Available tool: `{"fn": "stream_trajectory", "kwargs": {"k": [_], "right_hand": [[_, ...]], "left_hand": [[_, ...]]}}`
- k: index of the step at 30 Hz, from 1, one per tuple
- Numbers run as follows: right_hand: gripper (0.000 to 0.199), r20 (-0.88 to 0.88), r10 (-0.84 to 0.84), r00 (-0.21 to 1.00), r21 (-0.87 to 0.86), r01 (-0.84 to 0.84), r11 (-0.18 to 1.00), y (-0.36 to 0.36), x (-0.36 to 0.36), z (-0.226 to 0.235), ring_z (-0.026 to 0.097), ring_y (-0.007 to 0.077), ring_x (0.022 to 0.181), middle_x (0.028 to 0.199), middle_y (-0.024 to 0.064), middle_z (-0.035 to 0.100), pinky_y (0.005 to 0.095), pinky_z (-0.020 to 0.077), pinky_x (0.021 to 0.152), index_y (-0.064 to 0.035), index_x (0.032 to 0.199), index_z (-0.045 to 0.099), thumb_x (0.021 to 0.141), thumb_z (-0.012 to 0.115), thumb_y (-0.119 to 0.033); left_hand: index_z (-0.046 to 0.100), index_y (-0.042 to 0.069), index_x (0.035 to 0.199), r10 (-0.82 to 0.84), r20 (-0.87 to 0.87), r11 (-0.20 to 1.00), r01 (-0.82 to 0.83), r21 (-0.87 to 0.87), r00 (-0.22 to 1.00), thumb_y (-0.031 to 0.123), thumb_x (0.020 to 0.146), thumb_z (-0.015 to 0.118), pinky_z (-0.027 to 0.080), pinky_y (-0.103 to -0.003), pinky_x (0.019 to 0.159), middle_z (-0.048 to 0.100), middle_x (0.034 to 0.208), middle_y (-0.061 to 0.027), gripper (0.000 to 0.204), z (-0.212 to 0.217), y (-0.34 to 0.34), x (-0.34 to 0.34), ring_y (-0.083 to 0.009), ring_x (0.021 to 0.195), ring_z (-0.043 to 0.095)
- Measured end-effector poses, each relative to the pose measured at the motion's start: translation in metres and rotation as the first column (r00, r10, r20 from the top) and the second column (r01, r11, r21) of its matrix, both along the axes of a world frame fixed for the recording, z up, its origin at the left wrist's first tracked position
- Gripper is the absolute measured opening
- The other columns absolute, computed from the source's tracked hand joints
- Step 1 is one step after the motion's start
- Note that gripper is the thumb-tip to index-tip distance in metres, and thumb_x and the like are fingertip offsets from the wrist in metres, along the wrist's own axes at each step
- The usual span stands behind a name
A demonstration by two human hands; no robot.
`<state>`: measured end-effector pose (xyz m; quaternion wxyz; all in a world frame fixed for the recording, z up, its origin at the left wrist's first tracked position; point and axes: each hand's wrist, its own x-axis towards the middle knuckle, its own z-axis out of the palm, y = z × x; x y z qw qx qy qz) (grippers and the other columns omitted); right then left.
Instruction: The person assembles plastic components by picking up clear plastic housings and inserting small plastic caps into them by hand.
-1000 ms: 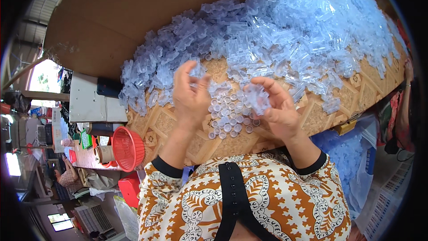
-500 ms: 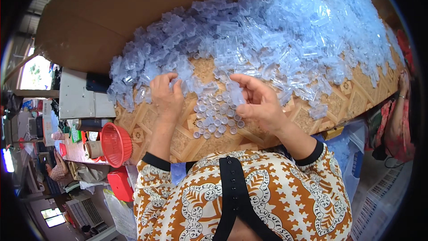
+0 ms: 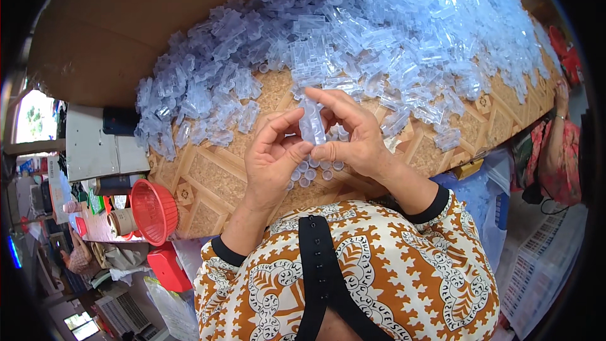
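Note:
Between my two hands is one clear plastic piece (image 3: 312, 122), long and narrow, held upright over the table. My left hand (image 3: 278, 148) pinches its left side, thumb low and fingers behind. My right hand (image 3: 353, 129) grips the other side, thumb at the lower end and index finger at the top. Beneath the hands lie several small round clear caps (image 3: 305, 182), partly hidden by my fingers. Beyond them spreads a large heap of similar clear plastic pieces (image 3: 353, 38).
The wood-patterned table (image 3: 214, 183) curves around me. A brown cardboard sheet (image 3: 126, 31) stands behind the heap. At the left edge are a red plastic basket (image 3: 154, 211) and a red box (image 3: 169, 268). Another person's arm (image 3: 558, 126) reaches the table at far right.
My left hand has moved right from the heap's edge and joined my right hand on the clear piece. The right hand has shifted slightly left, and the piece now stands upright.

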<state>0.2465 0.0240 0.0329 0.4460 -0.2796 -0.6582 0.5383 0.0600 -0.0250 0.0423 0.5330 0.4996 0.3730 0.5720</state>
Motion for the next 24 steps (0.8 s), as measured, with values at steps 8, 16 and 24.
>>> {"fn": "stream_trajectory", "kwargs": {"k": [8, 16, 24], "right_hand": [[0.088, -0.23, 0.09, 0.969, -0.095, -0.115, 0.989, -0.008, -0.011, -0.004, 0.054, 0.0127, 0.097, 0.128, 0.0052, 0.052, 0.0276, 0.0467, 0.087, 0.0022, 0.144, 0.051, 0.07, 0.091, -0.022], [0.083, -0.34, 0.127, 0.932, -0.166, -0.192, 0.967, -0.015, -0.024, -0.005, 0.053, 0.0104, 0.091, 0.117, 0.0024, 0.053, 0.0244, 0.0474, 0.079, 0.0026, 0.142, 0.053, 0.07, 0.09, -0.018], [0.084, -0.244, 0.069, 0.967, -0.045, -0.082, 0.996, -0.008, -0.02, -0.009, 0.054, 0.0097, 0.087, 0.117, 0.0032, 0.055, 0.024, 0.0471, 0.075, 0.0003, 0.142, 0.054, 0.07, 0.091, -0.024]], "left_hand": [[0.047, -0.001, 0.141, -0.012, 0.199, 0.993, 0.035, -0.115, 0.98, -0.006, 0.082, 0.075, 0.052, -0.033, 0.099, 0.046, 0.148, -0.0154, 0.065, 0.005, -0.009, -0.002, -0.0182, 0.115, 0.057], [0.039, 0.0, 0.147, 0.023, 0.279, 0.954, 0.063, -0.294, 0.96, 0.006, 0.087, 0.074, 0.048, -0.039, 0.105, 0.055, 0.137, -0.0173, 0.07, 0.011, -0.021, -0.007, -0.0238, 0.123, 0.058], [0.036, -0.003, 0.149, 0.027, 0.126, 0.996, -0.015, -0.092, 0.992, -0.001, 0.089, 0.068, 0.043, -0.038, 0.111, 0.05, 0.142, -0.0184, 0.069, 0.009, -0.03, -0.012, -0.0232, 0.13, 0.053]]}}
